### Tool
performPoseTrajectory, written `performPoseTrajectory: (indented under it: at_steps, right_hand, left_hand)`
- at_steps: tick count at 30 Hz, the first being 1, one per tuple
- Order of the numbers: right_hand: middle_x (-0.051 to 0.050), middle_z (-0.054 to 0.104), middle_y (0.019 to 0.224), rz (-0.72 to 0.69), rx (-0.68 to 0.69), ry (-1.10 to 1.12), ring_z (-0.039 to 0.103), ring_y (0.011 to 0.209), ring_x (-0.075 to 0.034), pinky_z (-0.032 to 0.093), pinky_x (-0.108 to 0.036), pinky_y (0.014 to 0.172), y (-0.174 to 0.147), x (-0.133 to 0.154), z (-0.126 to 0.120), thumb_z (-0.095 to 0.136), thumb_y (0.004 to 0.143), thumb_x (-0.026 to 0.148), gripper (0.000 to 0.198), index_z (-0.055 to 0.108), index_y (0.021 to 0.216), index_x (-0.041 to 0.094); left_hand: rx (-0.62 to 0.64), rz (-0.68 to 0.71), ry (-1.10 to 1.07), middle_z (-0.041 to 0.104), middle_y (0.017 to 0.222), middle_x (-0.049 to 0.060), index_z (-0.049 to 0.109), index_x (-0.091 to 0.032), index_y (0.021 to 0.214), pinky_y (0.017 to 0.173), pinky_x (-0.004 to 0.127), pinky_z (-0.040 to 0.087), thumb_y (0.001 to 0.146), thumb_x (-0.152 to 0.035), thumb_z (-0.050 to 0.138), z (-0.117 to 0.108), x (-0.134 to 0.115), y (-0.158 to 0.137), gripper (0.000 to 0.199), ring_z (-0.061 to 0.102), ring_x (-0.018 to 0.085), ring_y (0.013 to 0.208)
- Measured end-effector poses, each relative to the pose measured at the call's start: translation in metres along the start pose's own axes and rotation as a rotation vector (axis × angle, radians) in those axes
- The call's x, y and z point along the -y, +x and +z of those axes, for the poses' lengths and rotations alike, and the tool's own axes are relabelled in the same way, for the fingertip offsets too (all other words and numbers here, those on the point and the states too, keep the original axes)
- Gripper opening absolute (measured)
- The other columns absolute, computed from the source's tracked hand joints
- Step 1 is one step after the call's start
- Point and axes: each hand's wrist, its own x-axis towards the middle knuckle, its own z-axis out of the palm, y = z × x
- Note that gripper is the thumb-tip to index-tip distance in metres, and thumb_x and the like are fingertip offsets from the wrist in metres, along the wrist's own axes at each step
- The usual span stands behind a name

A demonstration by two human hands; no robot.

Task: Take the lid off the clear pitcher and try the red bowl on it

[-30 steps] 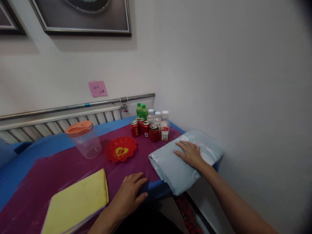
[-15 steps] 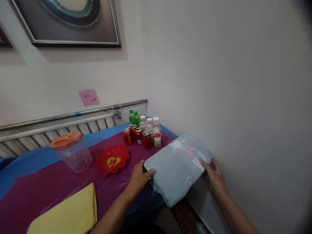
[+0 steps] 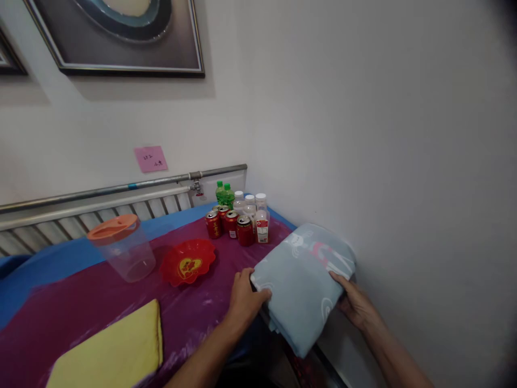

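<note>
A folded light-blue blanket with a white and pink printed figure lies at the right corner of the table, against the wall. Its near part hangs past the table's edge. My left hand grips its left edge, thumb on top and fingers partly hidden. On the opposite edge, my right hand has its thumb on the top face and its fingers underneath, mostly out of sight. Left of my left forearm, a folded yellow cloth rests on the table.
A purple sheet over blue covers the table. On it stand a clear pitcher with an orange lid, a red scalloped plate, several red cans, white-capped bottles and green bottles. A radiator runs behind.
Both hands keep their grip on the blanket. Its near left part has shifted slightly right and down, and my left hand has moved right with it. The view has shifted a little.
</note>
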Motion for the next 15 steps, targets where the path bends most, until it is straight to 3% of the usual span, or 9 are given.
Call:
performPoseTrajectory:
  at_steps: [3, 10, 13, 15]
  right_hand:
    - [-0.001, 0.071, 0.076, 0.037, 0.036, -0.008, 0.065, 0.065, -0.021, 0.054, -0.03, 0.053, -0.007, -0.001, 0.002, 0.08, 0.06, 0.032, 0.036, 0.065, 0.091, 0.022]
    - [-0.005, 0.076, 0.077, 0.091, 0.141, 0.005, 0.072, 0.074, -0.028, 0.059, -0.039, 0.068, -0.019, -0.009, -0.003, 0.073, 0.066, 0.048, 0.033, 0.067, 0.087, 0.023]
    - [-0.006, 0.076, 0.075, 0.066, 0.184, 0.018, 0.072, 0.074, -0.029, 0.059, -0.043, 0.073, -0.022, -0.015, -0.011, 0.073, 0.063, 0.054, 0.039, 0.068, 0.085, 0.022]
    - [-0.006, 0.074, 0.069, -0.036, 0.167, -0.036, 0.072, 0.073, -0.032, 0.059, -0.047, 0.072, -0.025, -0.02, -0.016, 0.073, 0.06, 0.057, 0.04, 0.067, 0.079, 0.022]
  left_hand:
    - [-0.044, 0.123, -0.038, 0.056, 0.111, 0.013, 0.056, -0.011, 0.115, 0.098, 0.04, 0.042, 0.067, -0.014, 0.067, 0.003, -0.003, -0.008, 0.05, 0.054, 0.027, 0.108]
    - [0.012, 0.638, -0.099, 0.055, 0.104, 0.006, 0.054, -0.024, 0.113, 0.091, 0.038, 0.048, 0.07, 0.0, 0.05, 0.012, -0.032, -0.047, 0.049, 0.053, 0.021, 0.101]
    - [-0.037, 1.026, 0.0, 0.056, 0.099, 0.009, 0.05, -0.019, 0.12, 0.08, 0.035, 0.053, 0.075, 0.001, 0.047, 0.008, -0.045, -0.063, 0.049, 0.053, 0.02, 0.093]
    - [-0.086, 1.277, 0.102, 0.056, 0.09, 0.009, 0.05, -0.015, 0.119, 0.076, 0.033, 0.054, 0.084, -0.004, 0.045, 0.004, -0.05, -0.071, 0.037, 0.053, 0.019, 0.086]
